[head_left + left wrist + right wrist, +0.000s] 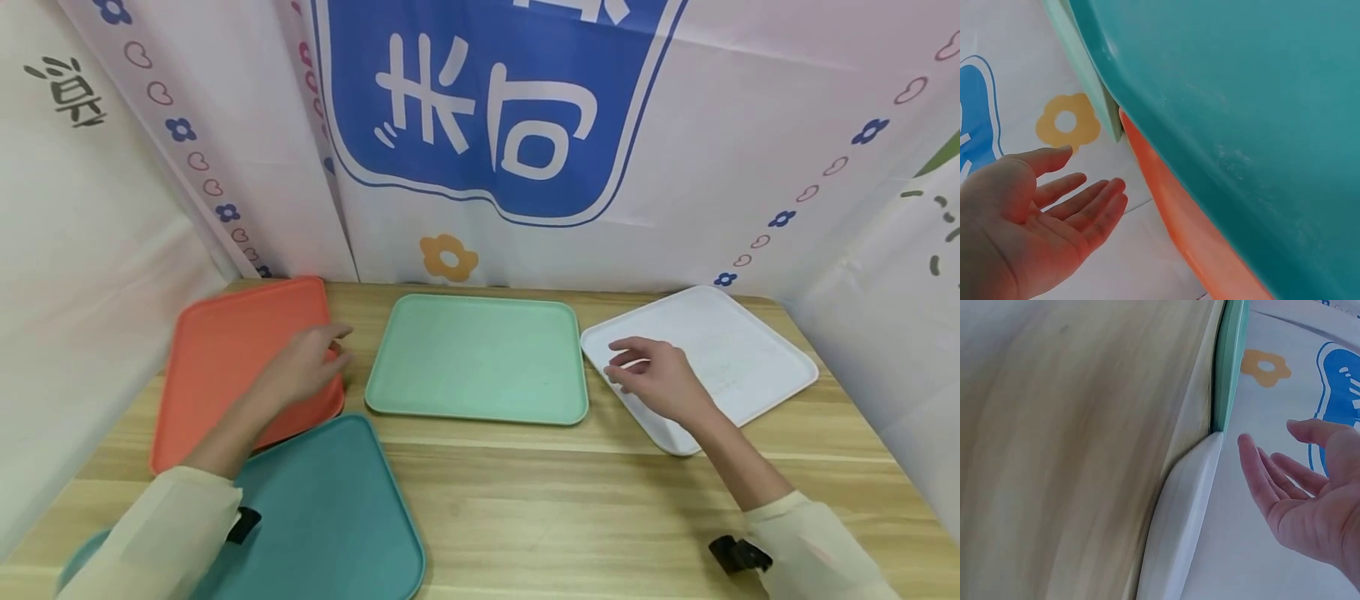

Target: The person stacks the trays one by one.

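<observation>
My left hand (303, 367) hovers over the right side of an orange-red tray (240, 342), its fingers loosely bent around nothing. In the left wrist view the same hand (1054, 219) shows its palm, apart from the trays. Over the left part of a white tray (720, 350) is my right hand (656, 379), likewise holding nothing; the right wrist view has that hand (1310, 487) with relaxed fingers. Between the hands lies a light green tray (480, 358). A teal tray (322, 508) sits at the front left, beneath my left forearm.
The trays lie on a wood-grain table (525, 508). The teal tray's back edge meets the orange-red one. A white printed curtain (285, 167) with a blue sign (487, 108) rises behind the table, and white cloth (82, 275) borders both sides.
</observation>
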`<move>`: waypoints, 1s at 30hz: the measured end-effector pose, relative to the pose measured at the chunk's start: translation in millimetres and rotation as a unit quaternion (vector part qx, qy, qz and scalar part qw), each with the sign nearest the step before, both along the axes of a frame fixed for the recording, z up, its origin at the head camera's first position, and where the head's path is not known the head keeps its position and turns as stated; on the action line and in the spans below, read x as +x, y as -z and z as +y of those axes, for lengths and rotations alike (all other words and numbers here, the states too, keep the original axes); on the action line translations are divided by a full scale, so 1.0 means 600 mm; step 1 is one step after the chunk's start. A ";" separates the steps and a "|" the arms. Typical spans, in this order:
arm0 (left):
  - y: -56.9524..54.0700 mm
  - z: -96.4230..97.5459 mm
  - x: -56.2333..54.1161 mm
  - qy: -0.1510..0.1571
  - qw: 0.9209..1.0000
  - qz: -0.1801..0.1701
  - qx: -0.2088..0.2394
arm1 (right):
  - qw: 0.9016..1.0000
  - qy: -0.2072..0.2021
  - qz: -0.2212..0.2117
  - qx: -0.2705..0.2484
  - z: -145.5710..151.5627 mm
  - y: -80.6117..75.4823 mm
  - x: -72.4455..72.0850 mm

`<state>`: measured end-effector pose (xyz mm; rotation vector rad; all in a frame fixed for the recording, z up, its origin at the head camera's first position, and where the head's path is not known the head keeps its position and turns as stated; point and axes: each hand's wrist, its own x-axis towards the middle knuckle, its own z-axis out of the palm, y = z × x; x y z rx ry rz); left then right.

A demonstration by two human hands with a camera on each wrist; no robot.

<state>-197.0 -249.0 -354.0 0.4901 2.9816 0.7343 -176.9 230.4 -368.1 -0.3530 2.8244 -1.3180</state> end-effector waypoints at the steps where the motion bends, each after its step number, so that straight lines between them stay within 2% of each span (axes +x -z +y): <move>1: 0.001 0.000 -0.003 0.002 1.000 -0.004 0.005 | 1.000 -0.002 -0.014 -0.012 -0.003 0.001 -0.002; 4: 0.001 -0.001 -0.011 0.008 1.000 -0.021 0.017 | 0.998 -0.003 -0.050 -0.030 -0.013 0.003 -0.008; 8: 0.001 -0.001 -0.019 0.014 0.998 -0.050 0.033 | 0.997 0.002 -0.070 -0.022 -0.026 0.005 -0.013; 16: 0.009 0.007 -0.029 0.019 0.993 -0.098 0.069 | 0.997 0.013 -0.053 0.061 -0.050 0.004 -0.017; 30: 0.015 0.022 -0.040 -0.010 0.979 -0.157 0.128 | 0.996 0.041 -0.069 0.051 -0.063 0.010 -0.028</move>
